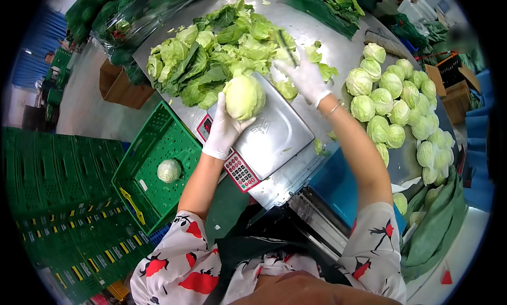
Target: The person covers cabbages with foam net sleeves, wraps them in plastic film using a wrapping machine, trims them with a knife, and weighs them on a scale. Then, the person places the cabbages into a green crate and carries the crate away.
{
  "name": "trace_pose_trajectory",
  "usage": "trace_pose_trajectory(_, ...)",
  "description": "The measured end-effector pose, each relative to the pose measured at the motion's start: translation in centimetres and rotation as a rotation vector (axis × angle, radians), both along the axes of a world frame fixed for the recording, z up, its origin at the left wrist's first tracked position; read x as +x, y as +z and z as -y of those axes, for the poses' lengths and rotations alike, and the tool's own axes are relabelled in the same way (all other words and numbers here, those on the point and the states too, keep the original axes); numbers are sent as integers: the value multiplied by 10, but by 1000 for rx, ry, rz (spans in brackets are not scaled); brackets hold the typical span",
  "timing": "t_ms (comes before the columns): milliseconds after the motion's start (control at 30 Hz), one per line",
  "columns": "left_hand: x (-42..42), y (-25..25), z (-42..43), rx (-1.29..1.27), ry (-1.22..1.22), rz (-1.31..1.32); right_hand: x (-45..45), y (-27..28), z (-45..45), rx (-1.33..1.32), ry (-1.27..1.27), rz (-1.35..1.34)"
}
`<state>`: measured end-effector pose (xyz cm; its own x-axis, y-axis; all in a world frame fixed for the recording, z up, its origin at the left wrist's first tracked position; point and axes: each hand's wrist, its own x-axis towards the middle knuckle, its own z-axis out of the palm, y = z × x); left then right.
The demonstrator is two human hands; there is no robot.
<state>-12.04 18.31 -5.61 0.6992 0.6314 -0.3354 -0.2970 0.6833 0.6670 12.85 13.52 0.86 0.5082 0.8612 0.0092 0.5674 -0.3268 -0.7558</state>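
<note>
My left hand [227, 128], in a white glove, is closed around the side and underside of a pale green cabbage [244, 97]. The cabbage is at the far left part of a digital scale's metal pan [277, 133]; whether it touches the pan I cannot tell. My right hand [305, 79], also gloved, grips a knife [287, 45] whose dark narrow blade points away from me, over the leaves. A heap of loose cabbage leaves [227, 46] lies just beyond both hands. The scale's red-edged keypad [241, 171] faces me.
Many trimmed cabbages [391, 86] stand on the table's right side, some in white net sleeves. A green crate [153, 141] at the left holds one netted cabbage [169, 171]. Stacked green crates [58, 173] stand farther left. A brush [385, 43] lies at the back right.
</note>
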Motion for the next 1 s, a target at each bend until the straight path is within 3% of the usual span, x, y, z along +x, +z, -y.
trace_pose_trajectory(33,2,1,3,-29,14,1,-22,4,9,-30,36,-10)
trace_pose_trajectory(133,16,6,7,-76,53,32,-72,-3,31,205,200,158)
trace_pose_trajectory(233,18,7,7,-124,50,50,-74,-20,26,601,370,677)
trace_pose_trajectory(267,15,2,4,-150,33,66,-74,-23,23,603,254,345)
trace_pose_trajectory(333,11,5,4,-170,33,83,-51,-29,7,621,161,321)
trace_pose_trajectory(400,5,5,1,-82,15,30,-15,-19,-5,361,-224,60)
trace_pose_trajectory(467,3,11,4,29,29,-24,47,-44,-19,174,-297,11)
trace_pose_trajectory(567,5,-15,6,437,46,-252,76,-97,-12,-239,-251,247)
trace_pose_trajectory(633,6,-20,9,642,-18,-379,72,-124,5,-506,-170,226)
trace_pose_trajectory(700,5,-22,12,992,-97,-531,61,-144,25,-527,-169,240)
trace_pose_trajectory(833,-7,-17,1,915,-14,-782,62,-174,48,-695,-101,217)
trace_pose_trajectory(867,-18,-10,0,799,96,-673,66,-186,54,-723,-69,204)
trace_pose_trajectory(1000,-73,19,-19,824,515,-721,63,-190,63,-947,206,154)
